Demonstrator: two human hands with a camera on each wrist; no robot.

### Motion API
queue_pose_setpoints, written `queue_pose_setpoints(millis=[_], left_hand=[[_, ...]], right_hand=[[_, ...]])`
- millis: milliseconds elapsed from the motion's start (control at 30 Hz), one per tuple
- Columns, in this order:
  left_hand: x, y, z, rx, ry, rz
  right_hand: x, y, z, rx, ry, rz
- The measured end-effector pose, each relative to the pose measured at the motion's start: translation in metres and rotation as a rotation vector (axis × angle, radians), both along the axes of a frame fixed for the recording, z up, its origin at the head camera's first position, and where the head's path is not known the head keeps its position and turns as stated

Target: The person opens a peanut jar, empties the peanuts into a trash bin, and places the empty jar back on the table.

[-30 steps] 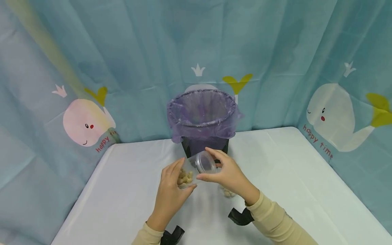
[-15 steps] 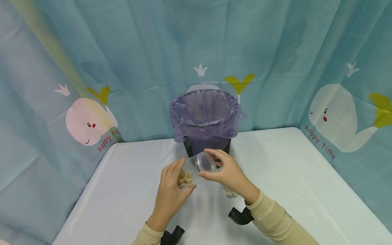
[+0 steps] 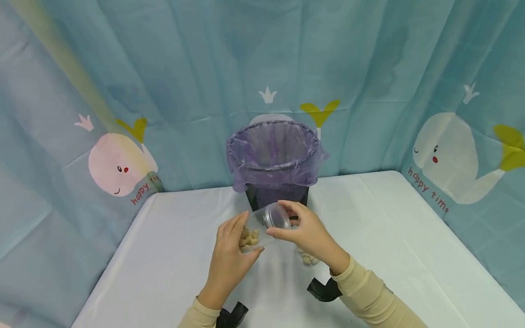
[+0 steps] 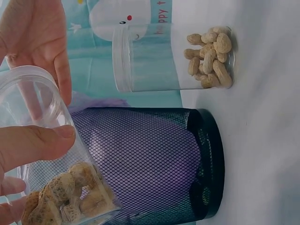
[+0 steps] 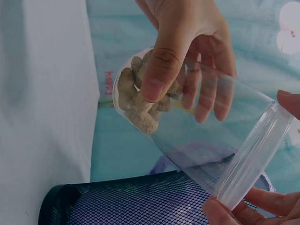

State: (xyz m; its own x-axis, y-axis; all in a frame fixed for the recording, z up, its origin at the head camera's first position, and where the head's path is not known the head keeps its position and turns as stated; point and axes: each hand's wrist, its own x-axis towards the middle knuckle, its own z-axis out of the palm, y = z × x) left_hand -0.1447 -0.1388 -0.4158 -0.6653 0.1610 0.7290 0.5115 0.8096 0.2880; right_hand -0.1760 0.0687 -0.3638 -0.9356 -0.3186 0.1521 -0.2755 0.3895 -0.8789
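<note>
A clear plastic jar (image 3: 257,222) is held tilted above the white table, its lidded end higher and toward the right. Unshelled peanuts (image 3: 248,240) lie gathered at its lower end. My left hand (image 3: 229,255) grips the jar's body near the base, with the thumb pressed on the side in the right wrist view. At the other end my right hand (image 3: 307,231) holds the clear screw lid (image 3: 278,216) between thumb and fingers. A second clear jar (image 4: 154,58), with peanuts (image 4: 210,56) at its bottom, stands on the table, mostly hidden behind my right hand in the head view.
Just beyond the hands stands a black mesh bin (image 4: 140,159) lined with a purple bag (image 3: 275,175). The white table (image 3: 393,237) ends at a blue curtain (image 3: 184,68) printed with whales. Black straps (image 3: 324,290) sit by both wrists.
My hands and the jar have stayed nearly in place, the right fingers shifting only slightly at the lid. The view itself has shifted a little.
</note>
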Motion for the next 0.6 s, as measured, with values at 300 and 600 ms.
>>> queue_pose_setpoints(millis=[300, 600], left_hand=[[0.0023, 0.0004, 0.0018, -0.003, 0.006, -0.003], [0.0033, 0.0016, 0.0019, 0.002, -0.002, 0.003]], right_hand=[[0.0029, 0.0026, 0.0044, -0.016, 0.041, 0.040], [0.0030, 0.0032, 0.0051, -0.005, -0.004, 0.043]])
